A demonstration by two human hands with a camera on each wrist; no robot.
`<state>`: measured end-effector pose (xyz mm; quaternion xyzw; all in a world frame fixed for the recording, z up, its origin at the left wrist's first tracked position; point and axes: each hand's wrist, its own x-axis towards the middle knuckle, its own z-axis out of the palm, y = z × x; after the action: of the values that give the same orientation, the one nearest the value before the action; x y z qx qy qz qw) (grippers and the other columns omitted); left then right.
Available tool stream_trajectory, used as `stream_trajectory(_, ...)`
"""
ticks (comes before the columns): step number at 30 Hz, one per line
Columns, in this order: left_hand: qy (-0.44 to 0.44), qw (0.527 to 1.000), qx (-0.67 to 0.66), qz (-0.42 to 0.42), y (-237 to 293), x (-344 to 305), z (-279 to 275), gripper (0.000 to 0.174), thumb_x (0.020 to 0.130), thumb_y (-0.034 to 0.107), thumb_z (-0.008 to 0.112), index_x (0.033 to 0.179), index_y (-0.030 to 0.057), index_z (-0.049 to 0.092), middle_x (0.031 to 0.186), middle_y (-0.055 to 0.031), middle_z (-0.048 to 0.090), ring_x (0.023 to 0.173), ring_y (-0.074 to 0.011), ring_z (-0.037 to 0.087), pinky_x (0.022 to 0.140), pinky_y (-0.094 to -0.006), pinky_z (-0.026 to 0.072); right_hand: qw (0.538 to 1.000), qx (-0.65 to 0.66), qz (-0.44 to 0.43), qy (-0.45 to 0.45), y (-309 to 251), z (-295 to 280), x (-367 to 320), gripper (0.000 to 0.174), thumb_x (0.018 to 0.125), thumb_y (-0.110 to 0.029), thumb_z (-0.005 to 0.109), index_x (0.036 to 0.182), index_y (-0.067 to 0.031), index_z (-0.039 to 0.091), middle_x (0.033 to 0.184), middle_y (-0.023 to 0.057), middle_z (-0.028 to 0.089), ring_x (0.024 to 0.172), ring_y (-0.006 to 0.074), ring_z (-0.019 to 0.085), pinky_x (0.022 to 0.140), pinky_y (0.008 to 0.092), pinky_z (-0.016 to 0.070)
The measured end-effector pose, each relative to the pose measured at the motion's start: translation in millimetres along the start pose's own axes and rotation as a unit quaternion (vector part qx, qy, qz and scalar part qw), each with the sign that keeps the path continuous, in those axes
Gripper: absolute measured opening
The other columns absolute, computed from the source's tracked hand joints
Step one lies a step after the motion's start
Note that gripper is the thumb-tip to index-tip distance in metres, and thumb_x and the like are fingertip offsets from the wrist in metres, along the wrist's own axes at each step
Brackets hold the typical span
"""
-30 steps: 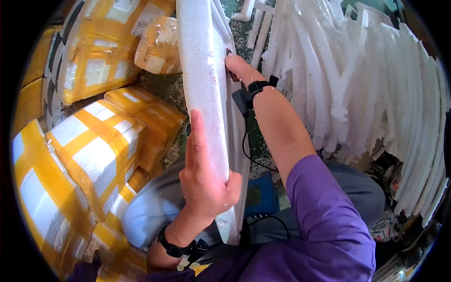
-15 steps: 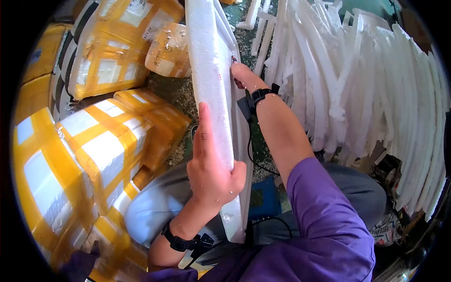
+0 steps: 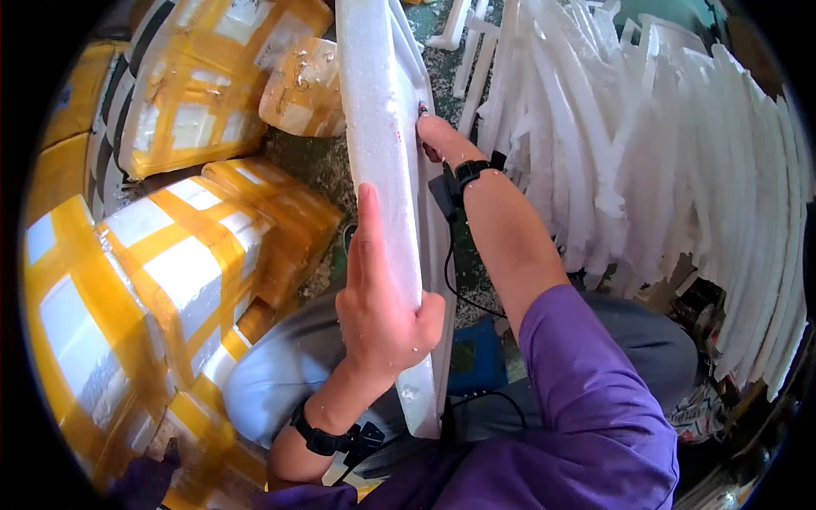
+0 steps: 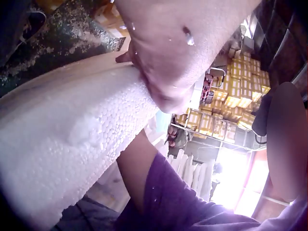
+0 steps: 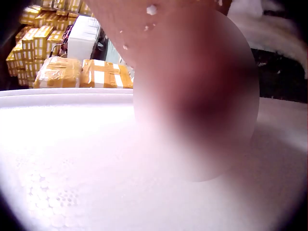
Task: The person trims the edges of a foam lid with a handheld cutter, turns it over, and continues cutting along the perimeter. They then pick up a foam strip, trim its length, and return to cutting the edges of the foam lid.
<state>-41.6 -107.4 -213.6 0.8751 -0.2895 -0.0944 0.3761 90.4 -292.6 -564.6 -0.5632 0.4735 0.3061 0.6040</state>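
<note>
A long white foam panel [image 3: 382, 170] with a raised rim stands on edge in front of me. My left hand [image 3: 378, 327] grips its near part, fingers along the left side and thumb over the right. In the left wrist view that hand [image 4: 168, 57] lies against the panel's beaded foam edge [image 4: 110, 125]. On the right side, my right hand [image 3: 444, 140] is curled close against the recessed face. A small dark, red-marked tool [image 3: 422, 109] pokes out past its fingers, most of it hidden. The right wrist view shows this face [image 5: 86, 154] large, the hand blurred.
Yellow-taped white foam boxes [image 3: 183, 263] crowd the left side. A thick row of thin white foam pieces [image 3: 595, 144] stands on the right. Foam crumbs litter the green floor [image 3: 314, 170]. A blue object [image 3: 478, 357] lies between the legs, near a black cable [image 3: 459, 289].
Panel and both hands sit slightly further right in the head view than a second ago, as do the surroundings. The right hand also appears a little lower. Over the last half second, almost nothing differs.
</note>
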Motion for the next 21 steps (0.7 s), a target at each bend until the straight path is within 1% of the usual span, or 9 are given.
stream_trajectory(2, 0.001, 1.000, 0.001, -0.001, 0, -1, -1, 0.101, 0.066, 0.007, 0.053, 0.158, -0.0083, 0.014, 0.149, -0.0377, 0.037, 0.131, -0.0528, 0.048, 0.108, -0.0479, 0.0451, 0.991, -0.106, -0.086, 0.005, 12, 6, 15, 0.058, 0.107, -0.038, 0.029, 0.093, 0.0059, 0.064, 0.073, 0.0250, 0.064, 0.059, 0.0377, 0.065, 0.051, 0.0504, 0.0487)
stream_trajectory(4, -0.001, 1.000, -0.015, -0.014, -1, -2, -1, 0.100, 0.067, 0.007, 0.053, 0.158, -0.0081, 0.014, 0.150, -0.0375, 0.036, 0.132, -0.0530, 0.047, 0.108, -0.0480, 0.0443, 0.997, 0.013, -0.072, 0.025, 22, 8, -16, 0.053, 0.105, -0.048, 0.034, 0.072, -0.0090, 0.045, 0.052, 0.0075, 0.036, 0.037, 0.0235, 0.034, 0.037, 0.0405, 0.0228)
stream_trajectory(7, 0.004, 0.999, -0.035, -0.010, -4, -3, -1, 0.100, 0.068, 0.008, 0.053, 0.158, -0.0069, 0.013, 0.151, -0.0365, 0.037, 0.132, -0.0525, 0.047, 0.108, -0.0479, 0.0445, 0.997, 0.020, -0.058, 0.050, 38, 15, -25, 0.056, 0.106, -0.050, 0.032, 0.074, -0.0062, 0.047, 0.052, 0.0110, 0.041, 0.037, 0.0262, 0.039, 0.036, 0.0429, 0.0260)
stream_trajectory(8, 0.001, 0.999, -0.037, -0.018, -2, -4, -1, 0.100, 0.068, 0.008, 0.054, 0.158, -0.0066, 0.013, 0.151, -0.0361, 0.037, 0.132, -0.0522, 0.047, 0.108, -0.0477, 0.0445, 0.990, -0.100, -0.094, 0.033, 56, 21, 2, 0.055, 0.108, -0.037, 0.030, 0.110, 0.0054, 0.065, 0.084, 0.0243, 0.068, 0.065, 0.0389, 0.068, 0.057, 0.0526, 0.0527)
stream_trajectory(11, 0.013, 1.000, -0.025, -0.006, -4, -7, 1, 0.100, 0.068, 0.009, 0.054, 0.159, -0.0054, 0.013, 0.152, -0.0342, 0.038, 0.132, -0.0505, 0.048, 0.108, -0.0469, 0.0446, 0.985, -0.116, -0.109, 0.068, 80, 21, -21, 0.058, 0.108, -0.038, 0.026, 0.121, 0.0049, 0.063, 0.108, 0.0270, 0.069, 0.087, 0.0403, 0.070, 0.076, 0.0525, 0.0551)
stream_trajectory(14, 0.004, 0.999, -0.046, -0.022, -1, -6, -1, 0.099, 0.069, 0.009, 0.054, 0.159, -0.0057, 0.014, 0.152, -0.0334, 0.038, 0.133, -0.0498, 0.047, 0.108, -0.0465, 0.0443, 0.985, -0.125, -0.103, 0.059, 82, 21, -24, 0.061, 0.108, -0.039, 0.025, 0.124, 0.0057, 0.062, 0.119, 0.0272, 0.067, 0.094, 0.0401, 0.070, 0.083, 0.0514, 0.0544)
stream_trajectory(16, 0.009, 0.998, -0.049, -0.024, -4, -6, -1, 0.099, 0.069, 0.011, 0.054, 0.159, -0.0039, 0.015, 0.151, -0.0334, 0.041, 0.134, -0.0473, 0.048, 0.109, -0.0442, 0.0427, 0.997, 0.003, -0.045, 0.059, 81, 21, -33, 0.058, 0.106, -0.054, 0.034, 0.086, -0.0019, 0.052, 0.058, 0.0083, 0.041, 0.043, 0.0233, 0.040, 0.042, 0.0415, 0.0301)
stream_trajectory(19, 0.010, 0.999, -0.039, -0.012, -6, -6, 0, 0.099, 0.070, 0.011, 0.054, 0.159, -0.0045, 0.015, 0.152, -0.0338, 0.039, 0.133, -0.0486, 0.048, 0.108, -0.0454, 0.0437, 0.999, -0.018, -0.001, 0.050, 65, 22, -48, 0.059, 0.107, -0.051, 0.032, 0.082, -0.0012, 0.052, 0.056, 0.0081, 0.041, 0.043, 0.0222, 0.040, 0.041, 0.0414, 0.0289)
stream_trajectory(21, 0.008, 0.999, -0.039, -0.016, -1, -10, -2, 0.099, 0.070, 0.011, 0.054, 0.159, -0.0050, 0.014, 0.152, -0.0342, 0.038, 0.132, -0.0500, 0.048, 0.108, -0.0467, 0.0447, 0.997, -0.049, -0.006, 0.051, 72, 22, -49, 0.057, 0.107, -0.048, 0.030, 0.093, 0.0009, 0.056, 0.068, 0.0151, 0.050, 0.052, 0.0278, 0.050, 0.048, 0.0449, 0.0372)
